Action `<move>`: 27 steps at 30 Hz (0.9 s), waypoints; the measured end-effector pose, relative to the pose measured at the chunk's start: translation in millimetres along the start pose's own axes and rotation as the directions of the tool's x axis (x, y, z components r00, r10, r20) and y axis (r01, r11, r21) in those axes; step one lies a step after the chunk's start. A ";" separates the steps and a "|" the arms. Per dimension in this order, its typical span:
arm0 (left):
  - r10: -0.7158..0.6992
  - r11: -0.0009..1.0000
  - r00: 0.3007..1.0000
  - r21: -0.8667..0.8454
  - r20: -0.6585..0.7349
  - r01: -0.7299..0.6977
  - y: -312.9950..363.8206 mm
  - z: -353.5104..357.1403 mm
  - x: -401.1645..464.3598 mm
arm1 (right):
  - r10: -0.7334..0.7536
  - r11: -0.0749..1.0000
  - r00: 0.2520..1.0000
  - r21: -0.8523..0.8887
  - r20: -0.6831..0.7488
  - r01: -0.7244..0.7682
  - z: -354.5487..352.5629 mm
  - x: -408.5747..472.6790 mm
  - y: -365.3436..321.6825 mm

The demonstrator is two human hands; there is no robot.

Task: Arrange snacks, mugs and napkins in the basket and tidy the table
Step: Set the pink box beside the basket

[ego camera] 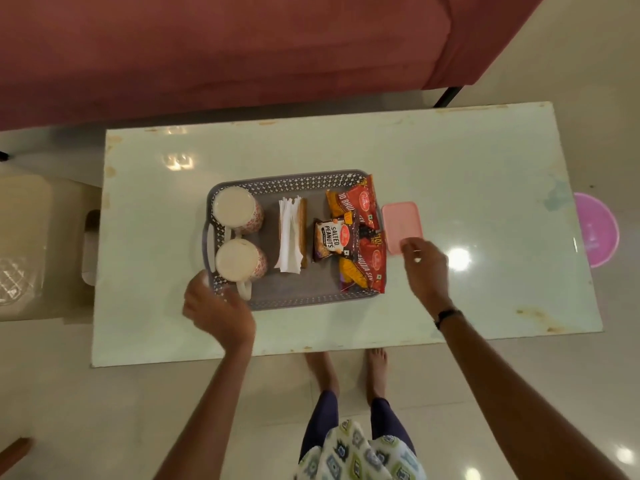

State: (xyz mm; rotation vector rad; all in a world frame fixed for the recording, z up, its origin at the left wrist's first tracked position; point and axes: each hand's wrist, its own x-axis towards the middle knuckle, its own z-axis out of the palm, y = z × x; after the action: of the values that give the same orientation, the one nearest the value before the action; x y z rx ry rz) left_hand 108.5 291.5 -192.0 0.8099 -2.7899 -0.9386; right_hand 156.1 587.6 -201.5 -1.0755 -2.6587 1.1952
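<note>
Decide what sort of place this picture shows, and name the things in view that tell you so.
Most likely a living room at home. A low glass-topped table stands on a tiled floor beside a pink sofa, and the person stands barefoot at it.

basket (294, 183): grey, dotted lattice
mugs (239, 211): white, red floral
napkins (289, 233): white
lid (401, 225): pink
sofa (242, 46): dusty red

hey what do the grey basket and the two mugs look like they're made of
Grey basket: probably moulded plastic, matte, with perforated lattice walls. Two mugs, far and near: likely glazed ceramic, pale with small red print and thick white handles.
</note>
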 end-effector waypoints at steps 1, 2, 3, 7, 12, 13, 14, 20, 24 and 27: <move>-0.123 0.992 0.990 0.018 0.065 0.122 -9.1 -1.3 7.9 | -0.015 1.000 0.996 -0.008 0.083 0.015 5.4 -8.6 -4.6; -0.247 0.969 0.957 0.036 0.153 0.245 -17.4 -1.5 15.0 | -0.011 1.000 0.989 -0.014 0.149 0.013 11.5 -16.1 -7.2; -0.354 0.934 0.901 0.038 0.250 0.356 -22.6 -1.9 20.2 | -0.003 1.000 0.984 -0.022 0.181 0.007 17.5 -22.3 -8.6; -0.382 0.880 0.822 -0.105 0.423 0.463 -25.5 -6.9 25.1 | 0.030 0.999 0.987 -0.043 0.158 -0.024 28.5 -31.0 -11.0; -0.360 0.847 0.829 -0.222 0.427 0.482 -25.9 -7.6 27.1 | 0.025 0.996 0.989 -0.093 0.148 -0.012 29.5 -26.4 -11.2; -0.363 0.838 0.828 -0.240 0.428 0.491 -24.6 -8.5 26.6 | 0.022 0.995 0.989 -0.095 0.143 -0.009 30.0 -26.4 -10.6; -0.363 0.829 0.826 -0.256 0.432 0.498 -23.4 -9.0 25.9 | 0.021 0.995 0.990 -0.096 0.141 -0.007 30.7 -26.6 -9.9; -0.351 0.832 0.822 -0.252 0.449 0.494 -27.5 -7.8 28.5 | 0.030 0.994 0.991 -0.112 0.130 -0.015 33.4 -23.9 -9.1; -0.329 0.839 0.828 -0.261 0.455 0.477 -28.6 -7.4 26.7 | 0.034 0.993 0.992 -0.120 0.123 -0.019 32.6 -23.8 -10.6; -0.334 0.823 0.820 -0.279 0.465 0.494 -28.3 -7.7 27.0 | 0.054 0.991 0.991 -0.131 0.126 -0.037 31.9 -25.7 -14.1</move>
State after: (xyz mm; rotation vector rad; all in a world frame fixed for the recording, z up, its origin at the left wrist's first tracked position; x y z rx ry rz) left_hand 100.2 254.6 -204.6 1.3286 -2.5992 -1.8595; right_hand 158.0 544.9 -208.4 -1.1188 -2.8599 1.1532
